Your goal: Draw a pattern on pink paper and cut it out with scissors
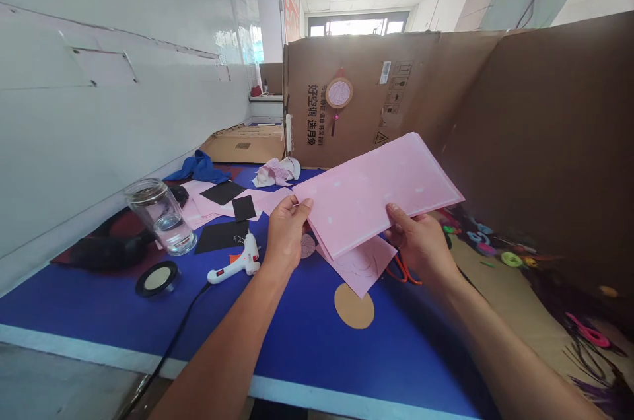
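Note:
I hold a stack of pink paper sheets (pixel 376 192) up above the blue table (pixel 307 341). My left hand (pixel 287 235) pinches its left edge, thumb on top. My right hand (pixel 421 245) grips the near right edge, fingers under the sheets. A lower pink sheet (pixel 364 268) with pencil lines hangs down from the stack. Orange-handled scissors (pixel 403 273) lie just under my right hand. A brown cardboard disc (pixel 353 306) lies on the table below the sheets.
A white glue gun (pixel 238 265) with a black cord lies left of my left hand. A glass jar (pixel 161 215), its black lid (pixel 157 278), black paper pieces (pixel 222 193) and pink sheets lie further left. Cardboard walls (pixel 539 142) stand behind and right.

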Demonstrator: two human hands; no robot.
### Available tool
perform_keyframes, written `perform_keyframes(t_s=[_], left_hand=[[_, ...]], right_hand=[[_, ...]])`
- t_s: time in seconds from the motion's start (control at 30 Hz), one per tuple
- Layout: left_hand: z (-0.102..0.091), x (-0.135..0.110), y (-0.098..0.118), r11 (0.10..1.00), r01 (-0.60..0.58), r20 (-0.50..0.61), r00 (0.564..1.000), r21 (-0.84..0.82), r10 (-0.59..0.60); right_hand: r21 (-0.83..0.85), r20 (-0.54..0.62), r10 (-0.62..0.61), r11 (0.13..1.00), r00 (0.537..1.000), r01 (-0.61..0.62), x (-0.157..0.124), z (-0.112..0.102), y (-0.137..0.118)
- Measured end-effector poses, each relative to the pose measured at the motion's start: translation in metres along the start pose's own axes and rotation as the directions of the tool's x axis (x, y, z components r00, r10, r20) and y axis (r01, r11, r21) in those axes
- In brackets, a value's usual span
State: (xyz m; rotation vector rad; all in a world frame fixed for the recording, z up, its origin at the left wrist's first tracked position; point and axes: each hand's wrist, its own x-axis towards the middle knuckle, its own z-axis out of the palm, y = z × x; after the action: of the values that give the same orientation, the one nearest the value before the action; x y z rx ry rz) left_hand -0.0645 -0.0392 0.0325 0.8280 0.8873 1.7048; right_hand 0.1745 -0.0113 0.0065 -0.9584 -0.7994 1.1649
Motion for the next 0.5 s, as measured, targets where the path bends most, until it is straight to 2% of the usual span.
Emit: perform_keyframes(t_s=[0.13, 0.27, 0.37, 0.5], left_hand=[[0.002, -0.005, 0.002, 1.0, 0.011, 0.125, 0.992, 0.009, -0.012], [0.005, -0.01, 0.004, 0.996, 0.041, 0.173, 0.983, 0.085, -0.055], [0.007, -0.014, 0.002, 0.984, 0.081, 0.184, 0.977, 0.161, -0.111], [0.008, -0.015, -0.007, 0.96, 0.101, 0.121, 0.983, 0.262, -0.137]], right_hand=[[0.023, -0.036, -0.038, 0.999, 0.999, 0.039, 0.005, -0.002, -0.004], [-0.013, -0.057, -0.089, 0.996, 0.994, 0.088, 0.009, -0.006, -0.004], [-0.077, -0.07, -0.162, 0.985, 0.984, 0.157, 0.008, -0.008, -0.002], [-0.128, -0.032, -0.235, 0.965, 0.971, 0.23, 0.003, -0.007, -0.003]])
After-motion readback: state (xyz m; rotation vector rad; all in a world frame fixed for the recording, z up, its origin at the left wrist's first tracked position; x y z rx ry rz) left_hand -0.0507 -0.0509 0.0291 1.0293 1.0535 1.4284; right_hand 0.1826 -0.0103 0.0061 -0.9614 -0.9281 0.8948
